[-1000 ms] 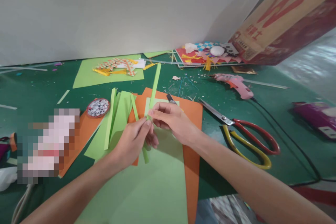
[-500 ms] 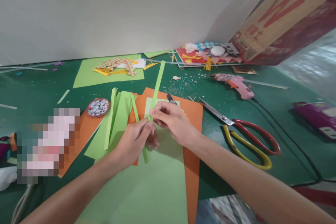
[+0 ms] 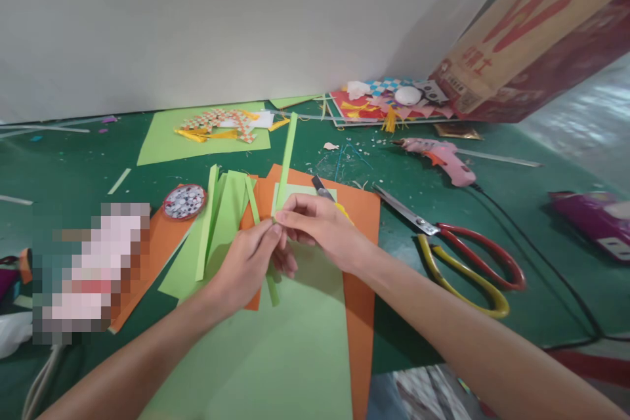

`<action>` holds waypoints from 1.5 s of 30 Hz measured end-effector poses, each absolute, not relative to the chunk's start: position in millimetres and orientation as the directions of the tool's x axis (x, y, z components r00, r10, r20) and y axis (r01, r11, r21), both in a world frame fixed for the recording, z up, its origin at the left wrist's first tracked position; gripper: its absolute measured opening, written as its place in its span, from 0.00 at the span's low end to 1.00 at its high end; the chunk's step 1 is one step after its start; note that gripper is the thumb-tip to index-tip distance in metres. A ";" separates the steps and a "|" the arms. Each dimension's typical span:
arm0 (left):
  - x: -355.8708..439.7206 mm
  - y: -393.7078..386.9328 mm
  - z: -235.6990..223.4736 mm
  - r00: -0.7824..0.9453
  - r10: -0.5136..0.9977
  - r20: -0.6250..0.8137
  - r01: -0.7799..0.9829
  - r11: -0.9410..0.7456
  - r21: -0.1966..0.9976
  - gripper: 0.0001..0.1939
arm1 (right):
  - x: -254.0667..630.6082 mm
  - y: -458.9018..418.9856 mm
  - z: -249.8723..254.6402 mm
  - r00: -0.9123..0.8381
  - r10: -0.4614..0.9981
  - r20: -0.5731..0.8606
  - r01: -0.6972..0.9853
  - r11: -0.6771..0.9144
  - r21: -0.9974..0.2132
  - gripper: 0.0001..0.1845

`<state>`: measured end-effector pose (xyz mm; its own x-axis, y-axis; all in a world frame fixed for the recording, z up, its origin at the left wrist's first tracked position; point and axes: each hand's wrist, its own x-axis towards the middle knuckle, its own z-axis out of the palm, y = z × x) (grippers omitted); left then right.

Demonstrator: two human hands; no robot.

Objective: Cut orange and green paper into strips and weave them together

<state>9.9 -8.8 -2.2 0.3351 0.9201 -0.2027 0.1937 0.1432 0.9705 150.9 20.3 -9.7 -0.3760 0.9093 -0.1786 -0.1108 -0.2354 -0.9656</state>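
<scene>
Between my hands a narrow green paper strip [image 3: 286,161] points up and away, and its lower end shows below my fingers. My left hand [image 3: 253,252] pinches the strip with thumb and forefinger. My right hand [image 3: 317,223] closes on it just above, fingertips touching those of the left. Under both hands lie a light green paper sheet [image 3: 285,341] and an orange sheet [image 3: 364,256]. Folded green paper pieces [image 3: 224,210] rest left of my hands. A cutter knife [image 3: 322,187], partly hidden by my right hand, lies on the sheets.
Scissors [image 3: 423,226] with red and yellow handles lie at right, below a pink glue gun [image 3: 443,157] with a black cord. A round box of googly eyes [image 3: 184,201] sits at left. Woven paper pieces [image 3: 216,123] lie at the back, and a paper bag [image 3: 522,39] stands back right.
The strip's upper end swung slightly right, then back left. My right fingers have shifted a little left and down toward my left fingertips. Everything else stays put.
</scene>
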 end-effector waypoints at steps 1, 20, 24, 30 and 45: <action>9.9 -8.5 -2.3 0.335 0.920 -0.201 0.191 0.142 0.971 0.14 | 151.0 20.1 -9.6 -0.384 0.907 -0.173 -0.115 -0.233 -0.966 0.12; 9.8 -10.1 -1.5 0.342 0.916 -0.211 0.203 0.147 0.968 0.14 | 150.1 18.1 -7.7 -0.312 0.939 -0.145 -0.166 -0.205 -0.965 0.14; 10.0 -10.0 -1.0 0.339 0.920 -0.198 0.202 0.135 0.970 0.14 | 149.8 17.5 -8.3 -0.392 0.909 -0.145 -0.151 -0.219 -0.964 0.12; 9.7 -9.6 -1.4 0.338 0.917 -0.210 0.204 0.147 0.968 0.14 | 149.5 18.3 -8.2 -0.304 0.944 -0.126 -0.193 -0.190 -0.963 0.14; 9.8 -10.6 0.5 0.319 0.924 -0.211 0.191 0.155 0.969 0.14 | 150.4 19.3 -6.4 -0.318 0.937 -0.147 -0.131 -0.197 -0.972 0.12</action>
